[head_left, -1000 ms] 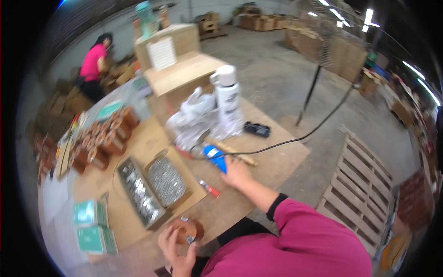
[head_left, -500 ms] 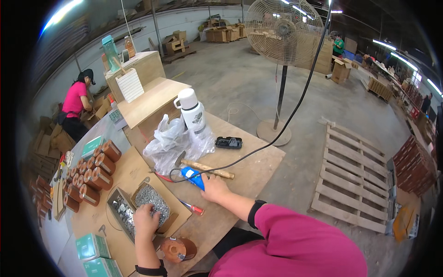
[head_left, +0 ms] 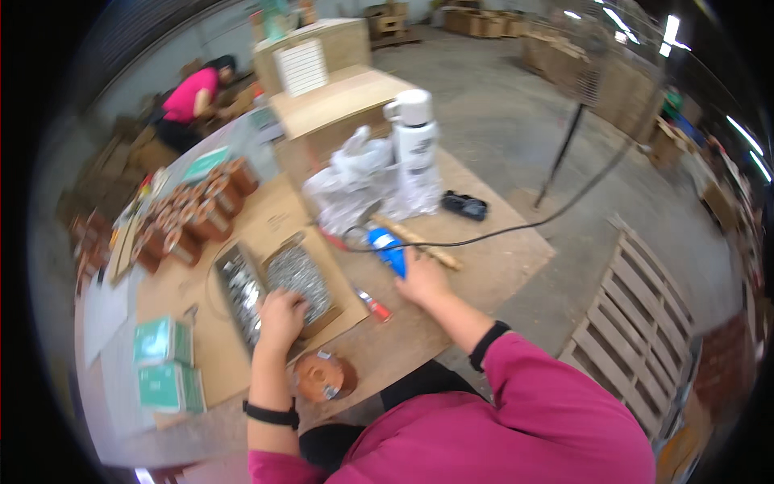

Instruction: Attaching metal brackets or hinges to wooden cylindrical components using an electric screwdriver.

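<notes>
In our view, we see a blue tool (head_left: 384,246), silvery metal pieces (head_left: 298,271), a reddish-brown cylinder (head_left: 322,377) at seven o'clock, green-and-white boxes (head_left: 165,387) at eight, a dark-marked white flask (head_left: 417,145) at twelve.

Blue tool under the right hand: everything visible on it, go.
The blue tool has an elongated, plastic-looking body with a small pale patch. It slants over the worktable, far end toward upper left, near end gripped by the right hand. A dark cord crosses it in view; blur hides any join. A wooden stick lies just to its right; contact is unclear.
</notes>
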A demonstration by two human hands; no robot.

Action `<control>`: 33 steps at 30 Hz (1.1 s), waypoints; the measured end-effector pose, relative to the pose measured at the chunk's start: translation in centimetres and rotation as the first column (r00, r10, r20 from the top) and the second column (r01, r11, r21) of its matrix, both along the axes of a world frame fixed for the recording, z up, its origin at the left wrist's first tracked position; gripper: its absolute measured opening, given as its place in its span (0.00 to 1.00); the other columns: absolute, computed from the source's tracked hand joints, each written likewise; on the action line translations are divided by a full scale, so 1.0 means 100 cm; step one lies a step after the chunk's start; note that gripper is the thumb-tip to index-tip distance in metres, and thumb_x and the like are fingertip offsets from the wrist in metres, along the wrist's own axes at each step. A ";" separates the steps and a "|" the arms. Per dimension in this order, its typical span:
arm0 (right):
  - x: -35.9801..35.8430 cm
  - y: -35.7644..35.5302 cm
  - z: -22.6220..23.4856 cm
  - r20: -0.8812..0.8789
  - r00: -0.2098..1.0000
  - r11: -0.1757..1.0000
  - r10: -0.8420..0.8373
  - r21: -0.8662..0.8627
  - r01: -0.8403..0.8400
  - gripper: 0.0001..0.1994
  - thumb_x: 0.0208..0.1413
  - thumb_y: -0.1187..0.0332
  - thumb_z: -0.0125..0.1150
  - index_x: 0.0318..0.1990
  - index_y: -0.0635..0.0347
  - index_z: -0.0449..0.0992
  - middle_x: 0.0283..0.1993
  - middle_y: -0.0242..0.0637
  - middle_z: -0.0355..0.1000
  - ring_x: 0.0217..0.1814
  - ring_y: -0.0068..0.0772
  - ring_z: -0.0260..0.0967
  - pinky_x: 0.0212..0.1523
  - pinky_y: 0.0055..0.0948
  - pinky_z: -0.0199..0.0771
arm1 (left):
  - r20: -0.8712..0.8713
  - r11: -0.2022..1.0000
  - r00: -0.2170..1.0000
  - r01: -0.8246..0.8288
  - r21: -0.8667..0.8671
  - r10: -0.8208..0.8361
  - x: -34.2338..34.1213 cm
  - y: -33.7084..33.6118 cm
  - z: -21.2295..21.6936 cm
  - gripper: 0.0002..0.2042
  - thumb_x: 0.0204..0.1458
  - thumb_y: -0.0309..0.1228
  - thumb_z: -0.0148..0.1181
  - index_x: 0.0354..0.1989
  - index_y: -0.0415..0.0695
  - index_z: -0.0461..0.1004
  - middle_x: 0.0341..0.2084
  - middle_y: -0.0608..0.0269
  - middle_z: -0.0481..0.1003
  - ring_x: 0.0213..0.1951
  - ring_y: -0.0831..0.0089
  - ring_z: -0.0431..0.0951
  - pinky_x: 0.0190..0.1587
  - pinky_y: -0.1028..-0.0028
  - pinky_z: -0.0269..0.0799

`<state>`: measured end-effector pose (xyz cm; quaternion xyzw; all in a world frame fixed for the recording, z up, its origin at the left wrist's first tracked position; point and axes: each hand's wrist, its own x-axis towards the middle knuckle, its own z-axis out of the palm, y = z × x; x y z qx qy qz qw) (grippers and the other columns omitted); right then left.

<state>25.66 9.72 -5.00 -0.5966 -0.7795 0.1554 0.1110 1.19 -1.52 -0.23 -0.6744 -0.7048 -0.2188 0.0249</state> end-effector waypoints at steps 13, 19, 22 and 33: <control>0.019 -0.002 0.026 -0.514 0.857 0.998 0.037 -0.017 -0.053 0.33 0.42 0.59 0.62 0.52 0.70 0.59 0.44 0.51 0.67 0.43 0.42 0.67 0.44 0.34 0.65 | 0.517 0.974 0.849 -0.010 0.226 -0.111 0.030 -0.122 0.063 0.06 0.39 0.20 0.59 0.28 0.38 0.73 0.24 0.58 0.74 0.29 0.66 0.74 0.33 0.73 0.68; 0.005 -0.048 0.144 -0.982 -0.188 0.945 -0.021 0.042 -0.326 0.24 0.50 0.62 0.53 0.52 0.64 0.57 0.33 0.37 0.63 0.32 0.27 0.63 0.33 0.28 0.70 | 0.555 0.971 0.815 0.041 0.238 -0.170 0.052 -0.149 0.055 0.07 0.36 0.20 0.62 0.27 0.39 0.74 0.25 0.60 0.75 0.30 0.66 0.74 0.38 0.72 0.68; -0.009 -0.075 0.166 -0.860 -0.511 0.819 -0.014 0.283 -0.499 0.28 0.52 0.61 0.48 0.58 0.64 0.49 0.35 0.38 0.61 0.36 0.29 0.61 0.37 0.34 0.69 | 0.573 0.967 0.796 0.056 0.249 -0.194 0.061 -0.153 0.047 0.07 0.36 0.21 0.63 0.26 0.40 0.73 0.24 0.60 0.75 0.30 0.66 0.74 0.39 0.71 0.67; -0.030 -0.120 0.161 -0.874 -0.476 0.669 0.101 0.414 -0.617 0.28 0.52 0.62 0.44 0.57 0.68 0.46 0.30 0.34 0.57 0.29 0.25 0.54 0.33 0.29 0.62 | 0.742 0.950 0.651 -0.101 0.295 -0.161 0.079 -0.159 0.028 0.07 0.35 0.24 0.64 0.24 0.41 0.72 0.21 0.62 0.73 0.25 0.68 0.73 0.28 0.75 0.67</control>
